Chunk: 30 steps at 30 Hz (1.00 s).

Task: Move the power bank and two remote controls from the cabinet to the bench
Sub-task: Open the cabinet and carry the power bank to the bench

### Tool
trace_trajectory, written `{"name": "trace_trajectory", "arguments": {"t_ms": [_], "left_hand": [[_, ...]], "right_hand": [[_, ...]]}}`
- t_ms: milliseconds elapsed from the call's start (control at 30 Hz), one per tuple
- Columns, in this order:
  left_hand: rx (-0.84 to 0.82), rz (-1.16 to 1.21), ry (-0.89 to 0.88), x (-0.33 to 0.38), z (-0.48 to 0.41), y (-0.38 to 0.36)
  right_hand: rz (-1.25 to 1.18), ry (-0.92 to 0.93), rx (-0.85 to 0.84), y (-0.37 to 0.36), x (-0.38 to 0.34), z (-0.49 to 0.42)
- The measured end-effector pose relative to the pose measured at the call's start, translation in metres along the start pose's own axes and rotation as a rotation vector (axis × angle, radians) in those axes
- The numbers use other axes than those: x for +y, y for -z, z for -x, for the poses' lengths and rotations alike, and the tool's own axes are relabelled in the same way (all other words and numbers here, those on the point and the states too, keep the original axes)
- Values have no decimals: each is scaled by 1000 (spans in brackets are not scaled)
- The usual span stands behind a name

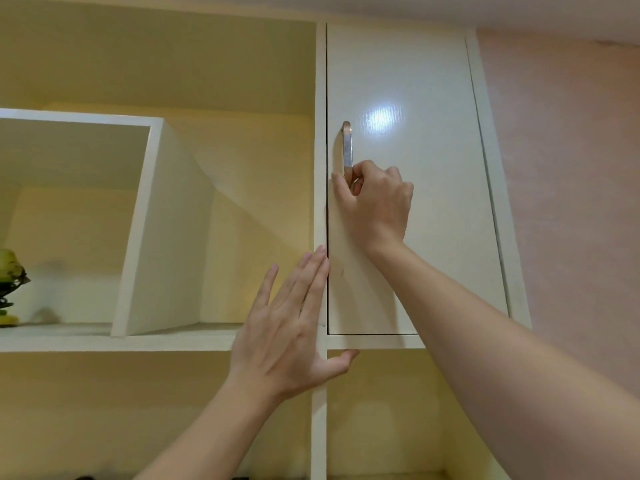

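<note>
The right arm fills the lower right; its right hand curls round the metal handle of the closed cabinet door, centre-right. The left hand lies flat, fingers straight, on the upright beside it.

The cabinet I face has a white frame with pale yellow back panels. Its open shelf runs off to my left. A white open-fronted box stands on the board and, at the far left edge, so does a dark fruit stand piled with green fruit, too blurred to name. Right of the upright the door sits closed, with its metal handle near the left edge.
</note>
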<state>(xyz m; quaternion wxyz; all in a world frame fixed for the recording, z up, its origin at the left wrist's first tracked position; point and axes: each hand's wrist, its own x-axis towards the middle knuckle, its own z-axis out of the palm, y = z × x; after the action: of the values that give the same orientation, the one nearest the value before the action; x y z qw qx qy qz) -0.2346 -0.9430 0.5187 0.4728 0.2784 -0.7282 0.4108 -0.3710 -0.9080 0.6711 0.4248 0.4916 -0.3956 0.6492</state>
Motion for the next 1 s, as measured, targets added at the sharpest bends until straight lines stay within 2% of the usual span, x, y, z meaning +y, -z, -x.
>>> {"name": "trace_trajectory", "arguments": {"t_ms": [567, 767, 1000], "left_hand": [[-15, 7, 8, 3, -1, 7], [-38, -35, -10, 3, 0, 9], [-82, -56, -10, 6, 0, 12]], "right_hand": [[-245, 80, 54, 60, -10, -12], [-366, 13, 42, 96, -10, -16], [-701, -20, 29, 175, 10, -26]]}}
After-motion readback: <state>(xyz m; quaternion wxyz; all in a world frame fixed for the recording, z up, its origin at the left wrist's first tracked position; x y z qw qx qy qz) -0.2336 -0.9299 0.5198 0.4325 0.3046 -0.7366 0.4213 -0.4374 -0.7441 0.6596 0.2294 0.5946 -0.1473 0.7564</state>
